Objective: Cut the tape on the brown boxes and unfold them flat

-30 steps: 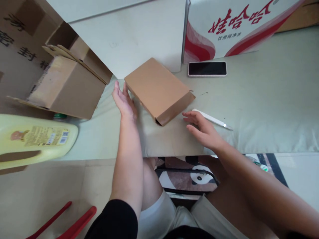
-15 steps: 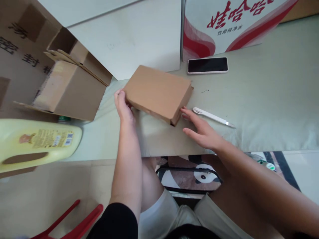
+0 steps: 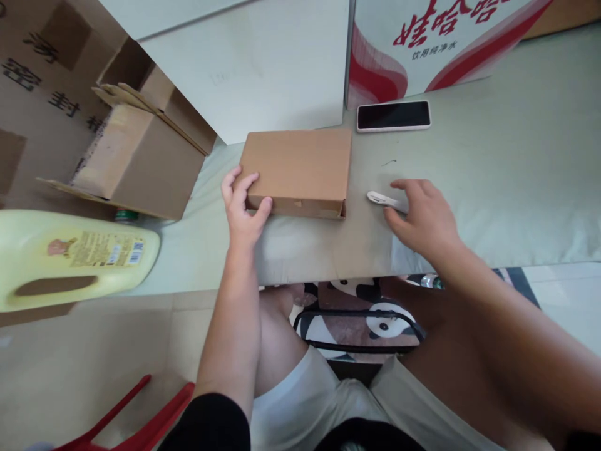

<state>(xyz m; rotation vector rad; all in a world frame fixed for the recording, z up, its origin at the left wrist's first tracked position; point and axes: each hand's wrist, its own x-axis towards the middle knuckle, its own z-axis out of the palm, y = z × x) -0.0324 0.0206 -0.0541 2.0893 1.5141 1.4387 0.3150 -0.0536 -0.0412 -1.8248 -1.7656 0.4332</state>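
Note:
A flat brown cardboard box (image 3: 298, 164) lies on the pale green cloth surface, its long side toward me. My left hand (image 3: 244, 203) grips the box's near left corner, with fingertips on the top and the thumb against the front side. To the right of the box, my right hand (image 3: 425, 216) is over a white utility knife (image 3: 382, 199). The knife's handle end pokes out between the thumb and forefinger, which stand apart on either side. The hand hides the blade end.
A phone (image 3: 393, 116) lies before a white and red carton (image 3: 422, 69). A white box (image 3: 263, 75) stands behind the cardboard box. Opened cartons (image 3: 150, 160) and a yellow jug (image 3: 107, 250) are at left. A red stool (image 3: 154, 419) stands on the floor.
The cardboard box has turned so its long side faces me. My right hand has left the box's right end and moved right, over the utility knife. My left hand stays on the box.

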